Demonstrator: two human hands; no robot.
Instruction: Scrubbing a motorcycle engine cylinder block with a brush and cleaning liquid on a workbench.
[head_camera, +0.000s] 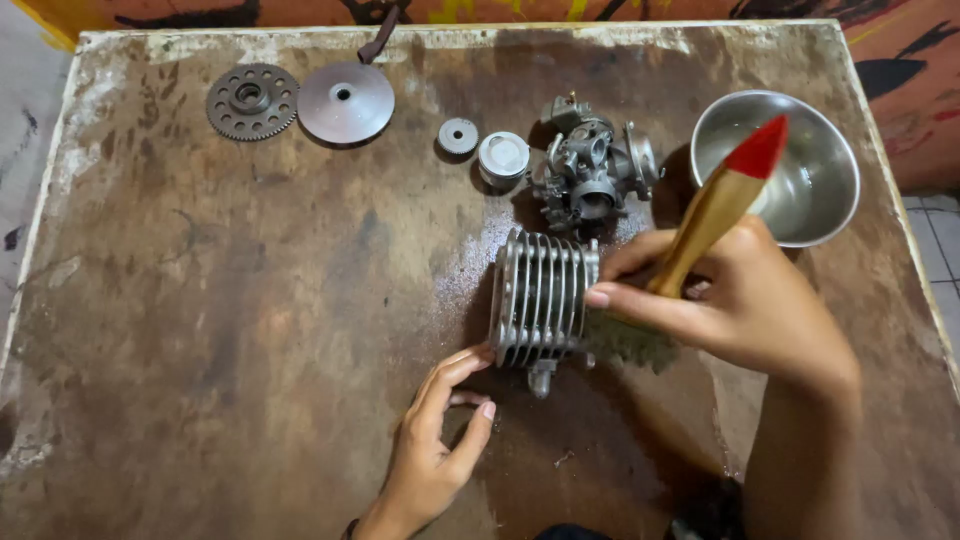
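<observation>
While the right hand (760, 300) pinches a red-tipped wooden brush (715, 205) against the finned grey metal cylinder (540, 298), the left hand's (440, 440) spread fingertips barely steady it — hard strokes could skid it across the worktop (220, 320).

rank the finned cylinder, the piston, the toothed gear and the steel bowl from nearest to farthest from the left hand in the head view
From the left hand:
1. Finned cylinder, touching the fingers, just up and right.
2. Piston, farther up the table, past the cylinder.
3. Toothed gear, far left corner, and steel bowl, far right: too close to call.
</observation>
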